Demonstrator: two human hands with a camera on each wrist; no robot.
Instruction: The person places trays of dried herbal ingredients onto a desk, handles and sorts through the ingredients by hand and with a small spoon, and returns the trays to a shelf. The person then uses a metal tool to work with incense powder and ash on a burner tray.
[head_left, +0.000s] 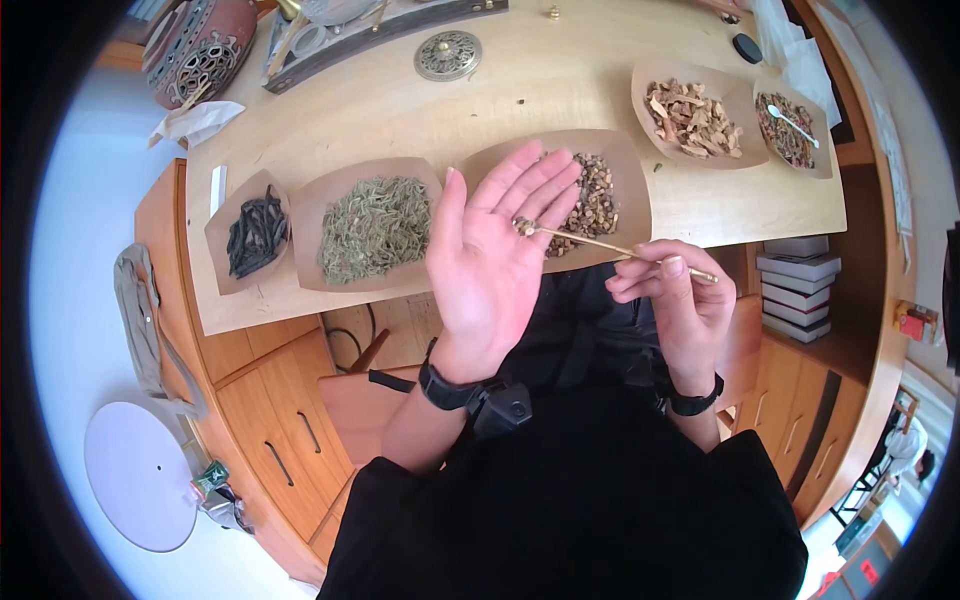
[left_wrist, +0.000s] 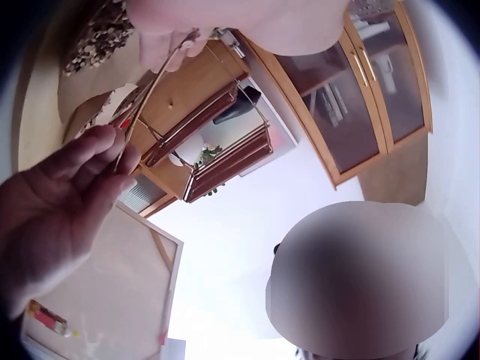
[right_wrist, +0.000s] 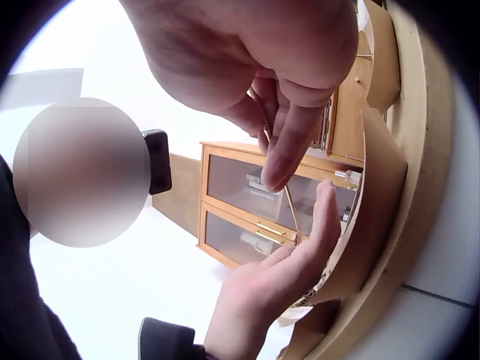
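My left hand (head_left: 490, 265) is held palm up with its fingers straight, in front of the table's near edge. The right hand (head_left: 690, 310) pinches a thin brass-coloured spoon (head_left: 600, 243) near its far end, between thumb and fingers. Its tip lies over the left palm, at the base of the fingers, with small brownish bits (head_left: 525, 227) there. Behind the left fingers, a brown paper tray (head_left: 630, 160) of chopped brown pieces (head_left: 598, 200) is partly hidden. The right wrist view shows the spoon (right_wrist: 292, 206) slanting from the right fingertips toward the left hand (right_wrist: 274, 289).
Paper trays along the table hold dark strips (head_left: 258, 232), dried green herb (head_left: 375, 225), pale wood chips (head_left: 695, 118), and a mix with a white spoon (head_left: 793, 127). Farther back lie a pierced metal lid (head_left: 448, 55), a long dark-edged tray (head_left: 390, 38) and a patterned pot (head_left: 205, 50).
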